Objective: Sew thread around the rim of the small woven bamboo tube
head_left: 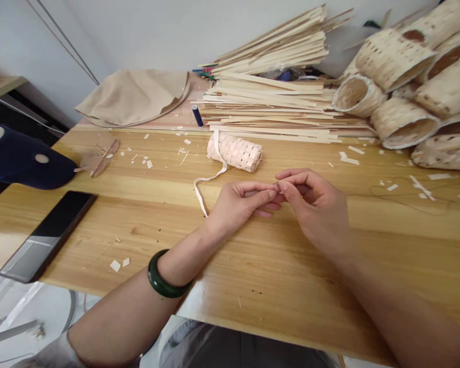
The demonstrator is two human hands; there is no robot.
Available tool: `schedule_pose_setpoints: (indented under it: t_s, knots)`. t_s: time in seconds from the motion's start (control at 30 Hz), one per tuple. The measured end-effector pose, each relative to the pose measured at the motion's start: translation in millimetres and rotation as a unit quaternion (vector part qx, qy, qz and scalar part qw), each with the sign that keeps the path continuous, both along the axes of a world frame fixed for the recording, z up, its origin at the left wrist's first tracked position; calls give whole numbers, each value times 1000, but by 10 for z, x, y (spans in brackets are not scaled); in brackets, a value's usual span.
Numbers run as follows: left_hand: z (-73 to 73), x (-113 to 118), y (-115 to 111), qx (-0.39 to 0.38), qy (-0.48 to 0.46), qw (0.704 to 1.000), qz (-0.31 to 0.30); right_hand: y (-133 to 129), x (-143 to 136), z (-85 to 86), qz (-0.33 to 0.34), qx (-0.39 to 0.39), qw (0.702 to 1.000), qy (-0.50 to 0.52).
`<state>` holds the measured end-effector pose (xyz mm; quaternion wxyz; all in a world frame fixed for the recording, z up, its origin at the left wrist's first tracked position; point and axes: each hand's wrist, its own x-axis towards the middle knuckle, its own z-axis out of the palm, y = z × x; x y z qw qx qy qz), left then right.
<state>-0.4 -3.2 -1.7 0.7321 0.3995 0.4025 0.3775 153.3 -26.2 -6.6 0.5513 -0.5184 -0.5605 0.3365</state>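
Above the middle of the table, my left hand (249, 199) and my right hand (314, 204) meet fingertip to fingertip. Both are closed in a pinch on something thin and tiny, mostly hidden by the fingers. A fine dark thread (393, 208) trails across the wood at the right and leads up to my right hand. Just beyond my hands a small woven wood-strip cylinder (239, 152) lies on its side, touched by neither hand. A white ribbon (199, 191) drapes over it and runs down toward my left wrist.
A phone (48, 235) and a dark blue object (26, 156) are at the left. Behind stand a navy thread spool (197, 116), beige cloth (134, 97) and piled wood strips (268, 105). Woven tubes (402, 122) are stacked at the right. Wood scraps (149, 164) dot the table (291, 291).
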Motion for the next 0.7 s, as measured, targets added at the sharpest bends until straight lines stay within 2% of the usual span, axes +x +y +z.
schedule_pose_setpoints:
  t_s: [0.7]
  knots:
    - [-3, 2, -7, 0, 19, 1000, -1, 0, -17, 29, -2, -6, 1000, -19]
